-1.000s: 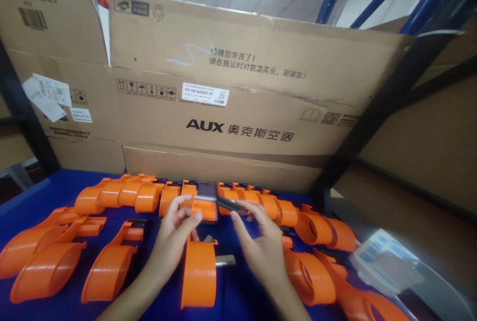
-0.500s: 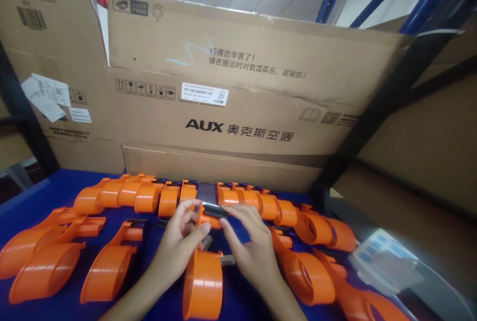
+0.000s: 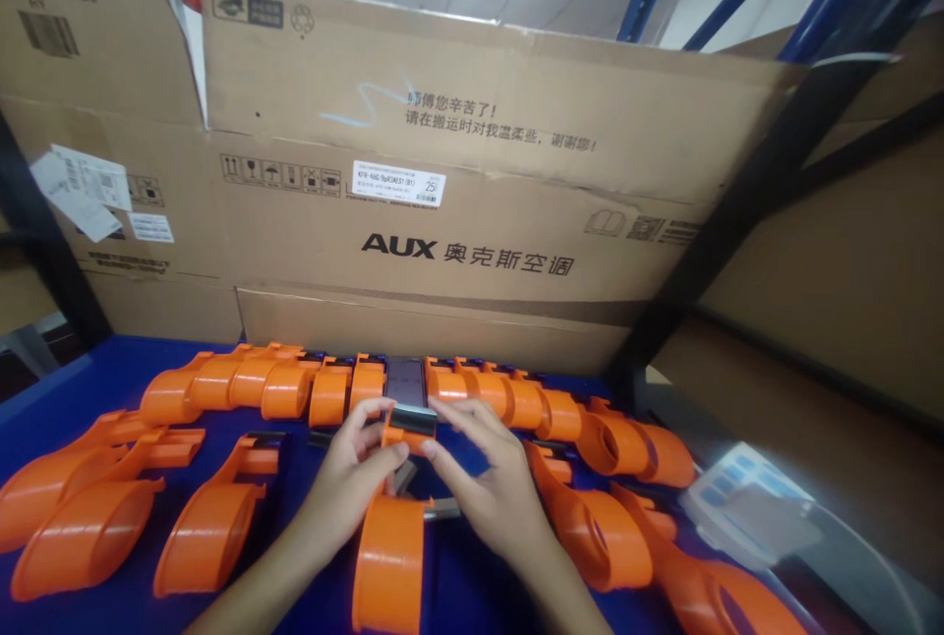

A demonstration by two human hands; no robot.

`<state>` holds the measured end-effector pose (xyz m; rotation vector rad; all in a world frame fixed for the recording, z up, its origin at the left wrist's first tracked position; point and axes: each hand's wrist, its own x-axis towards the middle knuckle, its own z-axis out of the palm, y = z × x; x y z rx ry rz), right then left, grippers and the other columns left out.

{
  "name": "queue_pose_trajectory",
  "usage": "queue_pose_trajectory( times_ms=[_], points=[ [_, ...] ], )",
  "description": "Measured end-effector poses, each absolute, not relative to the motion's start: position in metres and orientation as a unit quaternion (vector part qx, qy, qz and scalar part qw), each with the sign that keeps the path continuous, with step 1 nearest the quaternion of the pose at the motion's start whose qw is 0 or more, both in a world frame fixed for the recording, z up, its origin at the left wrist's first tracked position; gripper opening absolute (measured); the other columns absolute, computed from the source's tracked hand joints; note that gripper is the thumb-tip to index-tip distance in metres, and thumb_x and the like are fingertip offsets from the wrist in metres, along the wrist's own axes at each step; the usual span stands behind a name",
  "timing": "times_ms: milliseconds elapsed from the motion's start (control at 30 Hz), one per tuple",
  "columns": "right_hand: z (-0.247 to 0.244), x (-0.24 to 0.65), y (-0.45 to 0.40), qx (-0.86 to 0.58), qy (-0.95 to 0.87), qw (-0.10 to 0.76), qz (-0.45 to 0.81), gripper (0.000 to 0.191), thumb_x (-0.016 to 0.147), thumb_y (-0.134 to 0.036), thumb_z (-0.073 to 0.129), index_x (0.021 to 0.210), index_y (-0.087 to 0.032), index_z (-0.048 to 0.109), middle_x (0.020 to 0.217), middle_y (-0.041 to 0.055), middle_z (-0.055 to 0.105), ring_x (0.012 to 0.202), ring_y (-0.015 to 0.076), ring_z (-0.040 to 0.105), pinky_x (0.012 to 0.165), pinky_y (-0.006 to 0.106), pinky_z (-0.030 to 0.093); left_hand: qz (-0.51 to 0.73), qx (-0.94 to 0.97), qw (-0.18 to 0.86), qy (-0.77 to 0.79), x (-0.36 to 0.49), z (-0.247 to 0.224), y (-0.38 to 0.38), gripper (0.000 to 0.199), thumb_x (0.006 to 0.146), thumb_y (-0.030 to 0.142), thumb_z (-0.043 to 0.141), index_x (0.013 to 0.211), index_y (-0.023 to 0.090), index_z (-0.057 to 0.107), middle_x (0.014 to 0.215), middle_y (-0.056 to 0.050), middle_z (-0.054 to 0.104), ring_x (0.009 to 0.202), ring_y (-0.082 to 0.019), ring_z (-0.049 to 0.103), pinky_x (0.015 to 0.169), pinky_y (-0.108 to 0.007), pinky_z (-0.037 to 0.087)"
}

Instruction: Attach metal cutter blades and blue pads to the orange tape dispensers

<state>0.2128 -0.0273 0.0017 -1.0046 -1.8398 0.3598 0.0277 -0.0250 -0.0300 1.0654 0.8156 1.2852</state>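
My left hand (image 3: 361, 463) grips the upper end of an orange plastic part (image 3: 390, 556). Its wide, curved band hangs below the hand, and a short orange bar sticks out at the top. A glossy black sleeve (image 3: 414, 419) lies along that bar. With thumb and fingertips, my right hand (image 3: 487, 478) holds the sleeve's right end. Behind the held part, a grey strip-like piece (image 3: 442, 509) partly shows; its kind is unclear. Straight behind my fingers lies a dark phone-like slab (image 3: 405, 381).
Orange parts of the same shape stand in a back row (image 3: 284, 389) and at both sides, such as one at left (image 3: 206, 537) and one at right (image 3: 605, 537). A pale device (image 3: 744, 497) sits at right on the blue surface (image 3: 295, 576). Cardboard (image 3: 472, 222) walls the back.
The black sleeve has shifted left so that it sits level along the orange bar, its glossy face towards me. The held part has turned a little. The view has moved slightly.
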Motion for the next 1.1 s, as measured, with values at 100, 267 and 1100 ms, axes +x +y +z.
queue_pose_trajectory(
  times_ms=[100, 267, 1100],
  points=[
    [0.004, 0.223, -0.024, -0.487, -0.718, 0.481, 0.129, 0.031, 0.102, -0.039, 0.05, 0.109, -0.022, 0.074, 0.096, 0.0074, 0.075, 0.089, 0.0227, 0.07, 0.081, 0.033, 0.054, 0.555, 0.449, 0.598, 0.363, 0.023, -0.033, -0.022, 0.052, 0.081, 0.032, 0.077, 0.125, 0.025, 0.05, 0.088, 0.0, 0.071, 0.05, -0.008, 0.054, 0.049, -0.021, 0.044],
    [0.008, 0.24, -0.024, -0.698, -0.682, 0.211, 0.055, 0.026, 0.093, -0.044, 0.059, 0.086, -0.023, 0.073, 0.081, 0.0069, 0.076, 0.08, 0.0277, 0.071, 0.069, 0.033, 0.046, 0.557, 0.441, 0.591, 0.382, 0.02, -0.032, -0.02, 0.053, 0.079, 0.033, 0.08, 0.123, 0.026, 0.051, 0.089, 0.001, 0.071, 0.051, -0.009, 0.056, 0.051, -0.022, 0.046],
    [-0.015, 0.233, -0.022, -0.617, -0.756, 0.192, 0.105, 0.017, 0.086, -0.035, 0.069, 0.078, -0.022, 0.062, 0.076, 0.0046, 0.07, 0.073, 0.0224, 0.065, 0.062, 0.028, 0.038, 0.564, 0.452, 0.574, 0.384, 0.02, -0.031, -0.02, 0.056, 0.076, 0.037, 0.081, 0.123, 0.025, 0.052, 0.093, -0.002, 0.073, 0.05, -0.01, 0.056, 0.051, -0.024, 0.045]
  ],
)
